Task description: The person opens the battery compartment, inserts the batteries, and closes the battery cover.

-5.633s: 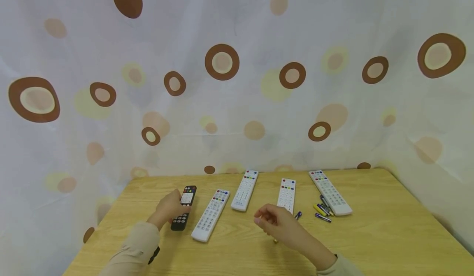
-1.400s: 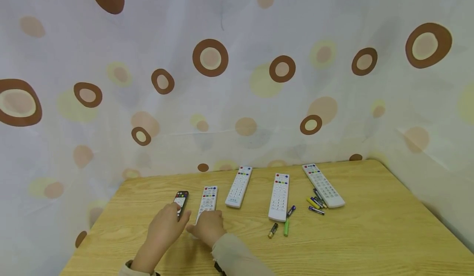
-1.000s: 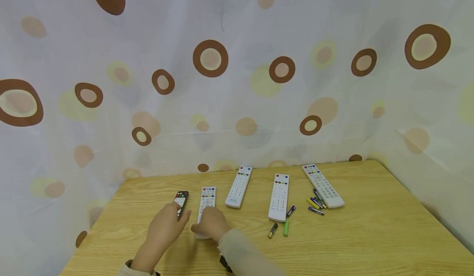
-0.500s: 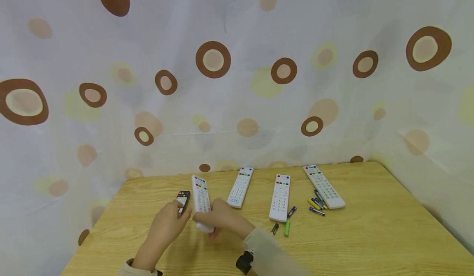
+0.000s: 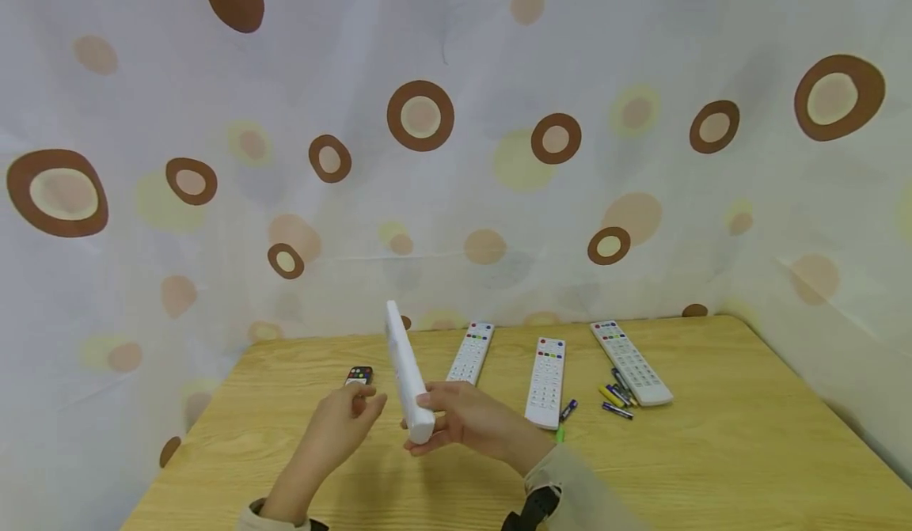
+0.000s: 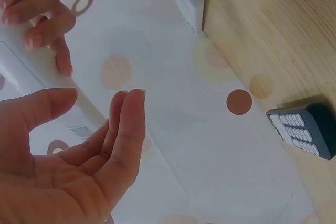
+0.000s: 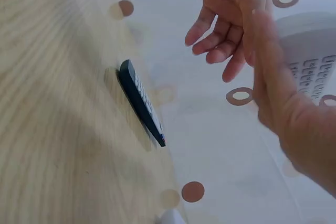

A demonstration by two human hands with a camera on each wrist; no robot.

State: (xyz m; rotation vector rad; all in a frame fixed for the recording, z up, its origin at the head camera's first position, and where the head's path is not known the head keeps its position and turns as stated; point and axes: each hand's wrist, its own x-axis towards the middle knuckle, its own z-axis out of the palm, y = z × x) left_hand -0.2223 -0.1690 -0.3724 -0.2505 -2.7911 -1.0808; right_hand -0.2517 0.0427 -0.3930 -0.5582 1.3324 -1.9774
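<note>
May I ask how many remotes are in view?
5: the held remote in the right hand; on the table, the black remote beyond the left hand, the white remote beyond the right hand, the next remote rightward, and the rightmost remote.

There's the white remote (image 5: 407,371), held up clear of the table (image 5: 712,452) in the right hand (image 5: 473,420), tilted, narrow edge to the head camera, far end aimed between eleven and twelve o'clock, rows of keys showing from the right wrist! At nine o'clock from it, the black remote (image 5: 360,374) lies keys up, partly hidden by the left hand (image 5: 338,428).
</note>
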